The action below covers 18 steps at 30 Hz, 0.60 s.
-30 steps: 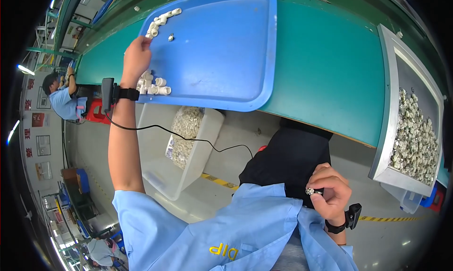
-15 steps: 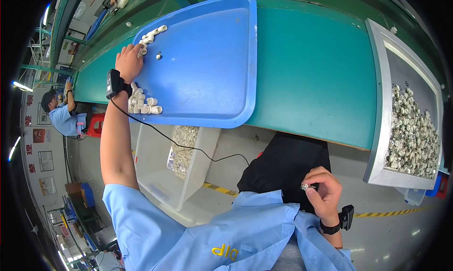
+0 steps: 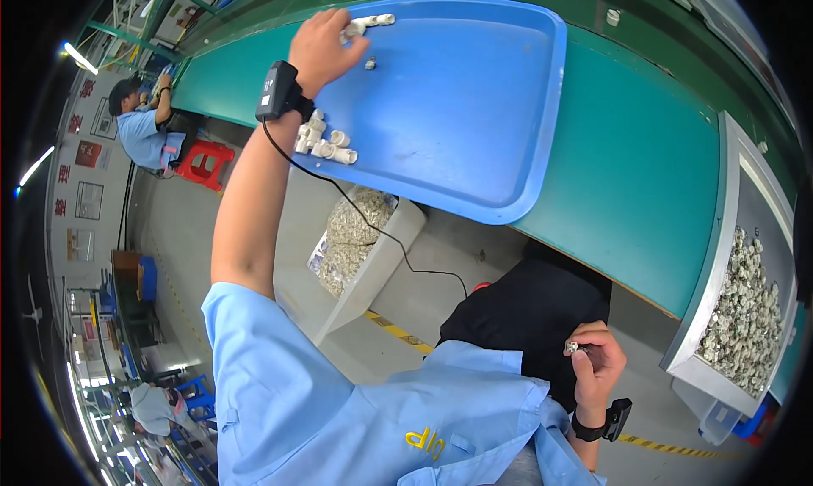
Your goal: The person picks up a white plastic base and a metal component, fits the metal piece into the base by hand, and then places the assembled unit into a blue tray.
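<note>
Between my right thumb and fingertips I pinch a small, round, silvery-and-white part (image 3: 571,348). My right hand (image 3: 600,355) is closed on it at its edge, above my lap, with the face turned outward; I take it that such a light grip suits so small a piece and leaves that side uncovered.

My left hand (image 3: 323,50) reaches to the tray's far left corner, fingers bent and thumb spread, right by a row of short white plastic tube fittings (image 3: 386,19). Whether I grip one of them I cannot tell; the hand hides too much.

Just near that thumb lies a single small metallic part (image 3: 370,63), apart from the white ones. Closer to me, below my left wrist, a loose cluster of white plastic tube fittings (image 3: 342,155) sits along the near left edge. All of these lie on a wide blue plastic tray (image 3: 449,105), whose raised rim probably stops round pieces from rolling off.

The tray rests on a green-topped bench (image 3: 627,156). Off to my right, a silvery metal-framed tray (image 3: 713,274) holds a heap of small silvery-white parts (image 3: 741,317), seemingly set on my right-hand side for easy reach. Below the bench edge, a translucent plastic bin (image 3: 385,257) contains a clear bag of small pale parts (image 3: 351,240). Further left, a co-worker in light blue (image 3: 144,126) is beside a red plastic stool (image 3: 206,162).
</note>
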Motion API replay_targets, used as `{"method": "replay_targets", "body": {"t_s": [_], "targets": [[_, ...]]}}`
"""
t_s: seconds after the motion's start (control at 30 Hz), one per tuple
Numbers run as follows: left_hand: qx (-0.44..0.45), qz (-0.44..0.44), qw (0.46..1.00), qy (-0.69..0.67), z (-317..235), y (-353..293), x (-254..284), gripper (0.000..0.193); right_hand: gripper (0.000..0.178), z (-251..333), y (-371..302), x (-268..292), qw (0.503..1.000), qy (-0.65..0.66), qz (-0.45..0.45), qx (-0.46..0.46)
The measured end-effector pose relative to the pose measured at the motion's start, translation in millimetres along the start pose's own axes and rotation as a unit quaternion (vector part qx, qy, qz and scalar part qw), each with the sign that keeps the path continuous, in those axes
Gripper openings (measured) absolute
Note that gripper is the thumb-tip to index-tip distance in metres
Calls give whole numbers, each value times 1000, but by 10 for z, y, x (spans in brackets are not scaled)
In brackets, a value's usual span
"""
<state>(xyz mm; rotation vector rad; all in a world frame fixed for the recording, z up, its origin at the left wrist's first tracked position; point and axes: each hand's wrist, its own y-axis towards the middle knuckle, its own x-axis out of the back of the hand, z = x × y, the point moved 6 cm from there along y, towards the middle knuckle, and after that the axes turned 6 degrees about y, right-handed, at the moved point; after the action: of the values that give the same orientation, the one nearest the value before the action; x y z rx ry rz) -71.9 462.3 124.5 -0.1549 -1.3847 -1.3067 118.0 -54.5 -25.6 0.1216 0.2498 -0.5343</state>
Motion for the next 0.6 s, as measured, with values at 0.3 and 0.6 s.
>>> {"method": "replay_targets", "body": {"t_s": [0.3,0.6], "targets": [[-144,-93,910,-377,-2306,-427,1532,25,13,188,-146,-41,997,8,35,74],[-29,5,770,-637,-3566,-1146,1414,25,13,703,-298,51,985,-60,-47,155]]}}
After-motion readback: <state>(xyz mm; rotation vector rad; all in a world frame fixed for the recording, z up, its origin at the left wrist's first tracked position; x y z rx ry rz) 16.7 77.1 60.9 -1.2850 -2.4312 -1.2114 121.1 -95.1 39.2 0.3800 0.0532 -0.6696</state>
